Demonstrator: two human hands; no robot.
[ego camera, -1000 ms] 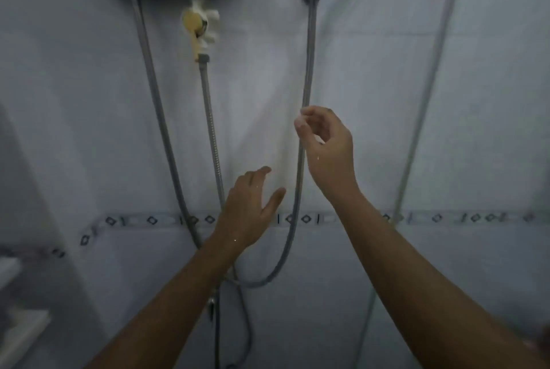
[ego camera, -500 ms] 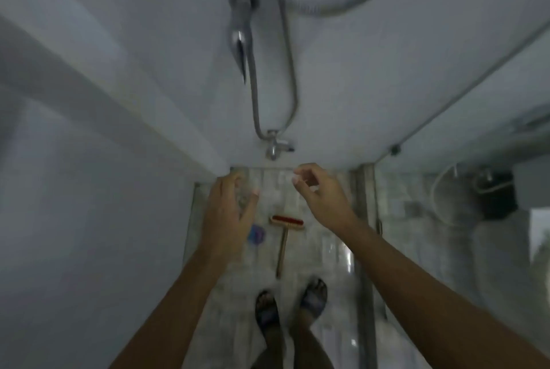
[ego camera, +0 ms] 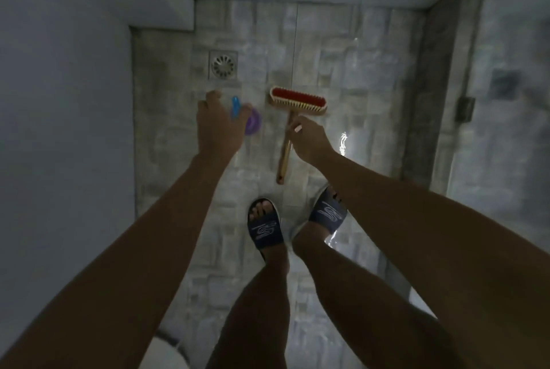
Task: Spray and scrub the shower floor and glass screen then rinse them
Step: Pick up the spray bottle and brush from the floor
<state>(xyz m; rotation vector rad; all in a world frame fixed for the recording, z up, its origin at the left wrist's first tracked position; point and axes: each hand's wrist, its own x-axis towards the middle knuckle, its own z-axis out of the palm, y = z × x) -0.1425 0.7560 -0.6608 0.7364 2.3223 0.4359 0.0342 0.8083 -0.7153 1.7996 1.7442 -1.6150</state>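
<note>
I look straight down at the grey tiled shower floor (ego camera: 351, 77). A scrub brush (ego camera: 297, 100) with red bristles and a wooden handle lies on it. Left of the brush stands a purple spray bottle (ego camera: 254, 121) with a blue nozzle, seen from above. My left hand (ego camera: 218, 124) hovers over the bottle with spread fingers and holds nothing. My right hand (ego camera: 309, 139) hangs above the brush handle, fingers loosely curled and empty. The glass screen (ego camera: 506, 100) runs along the right side.
A square metal drain (ego camera: 223, 65) sits in the floor beyond the bottle. My feet in dark slides (ego camera: 265, 227) stand on the wet tiles. White walls (ego camera: 74, 100) close in on the left and at the top. A metal hinge (ego camera: 464, 108) is on the screen.
My view has swung from the wall and shower hose down to the floor. Both hands have dropped from hose height to above the bottle and brush.
</note>
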